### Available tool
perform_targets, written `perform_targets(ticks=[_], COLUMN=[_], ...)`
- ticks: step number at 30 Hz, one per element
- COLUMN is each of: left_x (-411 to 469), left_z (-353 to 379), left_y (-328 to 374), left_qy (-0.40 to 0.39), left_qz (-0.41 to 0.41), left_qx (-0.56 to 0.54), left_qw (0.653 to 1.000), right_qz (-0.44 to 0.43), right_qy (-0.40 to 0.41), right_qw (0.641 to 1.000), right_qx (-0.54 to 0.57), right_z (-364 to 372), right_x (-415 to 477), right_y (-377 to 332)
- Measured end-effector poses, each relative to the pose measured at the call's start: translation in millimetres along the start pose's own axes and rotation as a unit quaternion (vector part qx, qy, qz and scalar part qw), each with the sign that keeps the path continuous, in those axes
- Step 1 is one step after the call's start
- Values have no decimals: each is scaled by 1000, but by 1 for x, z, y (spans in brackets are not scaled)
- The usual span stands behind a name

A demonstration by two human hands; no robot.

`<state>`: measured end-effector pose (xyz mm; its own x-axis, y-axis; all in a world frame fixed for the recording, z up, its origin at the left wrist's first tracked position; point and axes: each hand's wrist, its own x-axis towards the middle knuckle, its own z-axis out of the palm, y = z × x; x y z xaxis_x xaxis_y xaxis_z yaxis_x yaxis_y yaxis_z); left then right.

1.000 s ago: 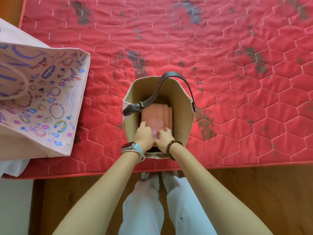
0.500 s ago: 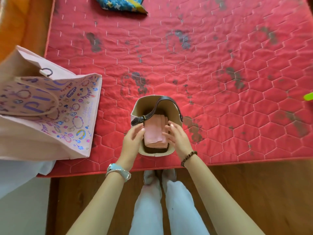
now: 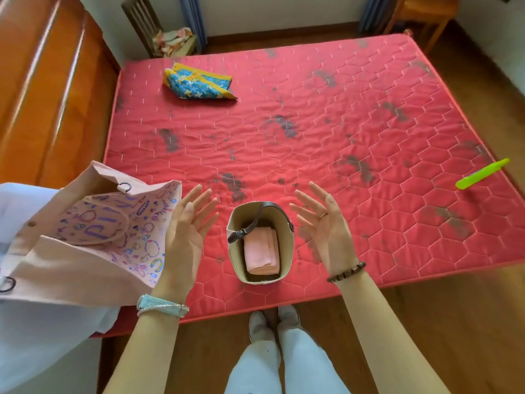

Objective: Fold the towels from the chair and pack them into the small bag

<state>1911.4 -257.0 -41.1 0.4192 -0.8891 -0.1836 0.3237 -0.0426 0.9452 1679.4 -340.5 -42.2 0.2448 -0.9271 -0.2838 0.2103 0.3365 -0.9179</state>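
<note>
Towels (image 3: 262, 251), seemingly three, sit in small bag (image 3: 235, 253); left hand (image 3: 184, 237) and right hand (image 3: 326, 231) hover, grip released

White trousers (image 3: 284, 365), watch (image 3: 162, 305), bead bracelet (image 3: 346, 272)

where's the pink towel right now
Head view, low centre: the pink towel sits inside the small bag, between the left hand and right hand.

Pink printed tote (image 3: 93, 245), blue-yellow pouch (image 3: 199, 83) and lime-green stick (image 3: 481, 174) on red mattress (image 3: 312, 109)
</note>
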Motion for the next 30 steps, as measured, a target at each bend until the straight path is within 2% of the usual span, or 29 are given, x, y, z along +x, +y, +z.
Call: perform_targets(ticks=[13, 23, 30], left_x=[9, -28, -82], left_z=[75, 154, 234], left_y=[40, 19, -3], left_qy=[-143, -217, -250], left_qz=[-4, 0, -7], left_qx=[-32, 13, 15], left_qw=[989, 976, 968], right_qz=[-123, -149, -164], right_qy=[84, 159, 204], right_qw=[989, 976, 965], right_qx=[2, 19, 19], right_z=[-49, -131, -215], right_x=[-53, -103, -153], right_y=[-64, -82, -104])
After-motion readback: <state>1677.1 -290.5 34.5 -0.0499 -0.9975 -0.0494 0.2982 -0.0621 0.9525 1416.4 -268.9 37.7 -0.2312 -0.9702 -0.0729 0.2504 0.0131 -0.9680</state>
